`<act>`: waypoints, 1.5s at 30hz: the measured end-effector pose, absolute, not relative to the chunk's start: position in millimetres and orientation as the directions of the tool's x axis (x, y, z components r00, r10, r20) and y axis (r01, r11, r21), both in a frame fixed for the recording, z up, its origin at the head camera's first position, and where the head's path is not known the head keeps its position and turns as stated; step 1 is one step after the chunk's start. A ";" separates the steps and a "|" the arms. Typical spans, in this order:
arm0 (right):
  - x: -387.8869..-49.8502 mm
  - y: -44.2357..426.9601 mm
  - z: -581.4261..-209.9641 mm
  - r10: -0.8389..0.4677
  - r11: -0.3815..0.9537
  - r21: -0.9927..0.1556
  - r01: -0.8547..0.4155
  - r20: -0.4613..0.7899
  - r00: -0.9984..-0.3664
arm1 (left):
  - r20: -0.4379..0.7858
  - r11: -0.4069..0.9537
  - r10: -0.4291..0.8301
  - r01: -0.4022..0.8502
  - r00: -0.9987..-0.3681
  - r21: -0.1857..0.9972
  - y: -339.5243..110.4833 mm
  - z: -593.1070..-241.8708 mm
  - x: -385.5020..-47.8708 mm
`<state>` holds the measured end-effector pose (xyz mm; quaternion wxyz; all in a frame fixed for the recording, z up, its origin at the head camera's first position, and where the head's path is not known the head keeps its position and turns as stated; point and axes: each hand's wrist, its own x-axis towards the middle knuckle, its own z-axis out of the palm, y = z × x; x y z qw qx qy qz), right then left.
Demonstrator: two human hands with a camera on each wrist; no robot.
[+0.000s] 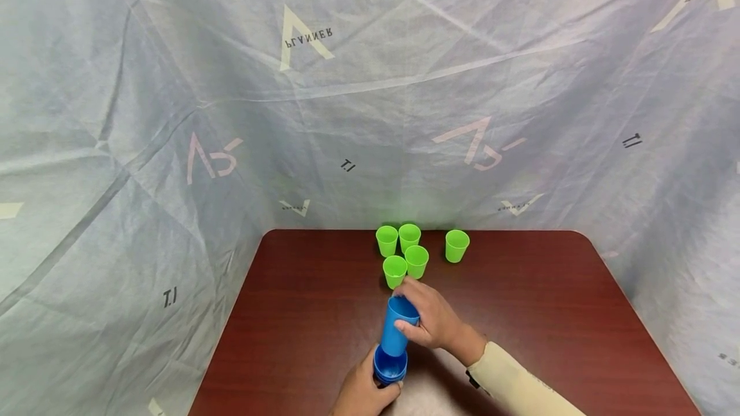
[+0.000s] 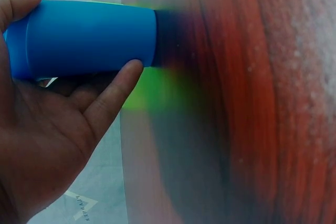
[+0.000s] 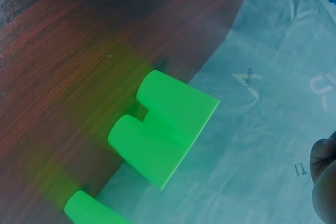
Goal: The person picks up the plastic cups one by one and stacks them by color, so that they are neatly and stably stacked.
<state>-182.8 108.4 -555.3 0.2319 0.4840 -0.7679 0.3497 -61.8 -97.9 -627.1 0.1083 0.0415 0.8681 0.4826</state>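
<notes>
My left hand [image 1: 364,387] grips a dark blue cup [image 1: 388,368] by its sides near the front of the table, and more than one rim shows, so it looks like a nested stack. Just above its mouth, my right hand [image 1: 433,316] holds a lighter blue cup [image 1: 395,337] by the upper wall, thumb on the near side. The lower end of that cup is at the stack's opening; whether it touches inside cannot be seen. In the left wrist view, the left hand [image 2: 58,135] has its fingers around a blue cup [image 2: 94,38].
Several bright green cups stand upright towards the far edge: a cluster with one near cup [image 1: 395,273] close to my right fingers, and a separate cup [image 1: 457,246] farther right. The dark red wooden table [image 1: 537,313] is bordered by hanging grey printed cloth [image 1: 405,82].
</notes>
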 end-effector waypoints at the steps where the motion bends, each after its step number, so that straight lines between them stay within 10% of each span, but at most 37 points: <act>1: -181.4 107.6 -555.4 -0.583 0.282 -0.309 -0.908 0.697 -0.418 | -0.148 0.529 0.177 -0.032 -0.973 0.848 -98.2 -627.0 -61.3; 33: -149.3 84.0 -575.6 -0.709 0.249 -0.167 -0.954 0.640 -0.297 | -0.016 0.598 0.199 0.108 -0.980 0.794 -108.3 -628.5 -61.7; 45: -145.0 64.2 -584.1 -0.736 0.358 -0.162 -0.920 0.558 -0.384 | 0.029 0.563 0.191 0.133 -0.981 0.816 -125.8 -629.6 -69.5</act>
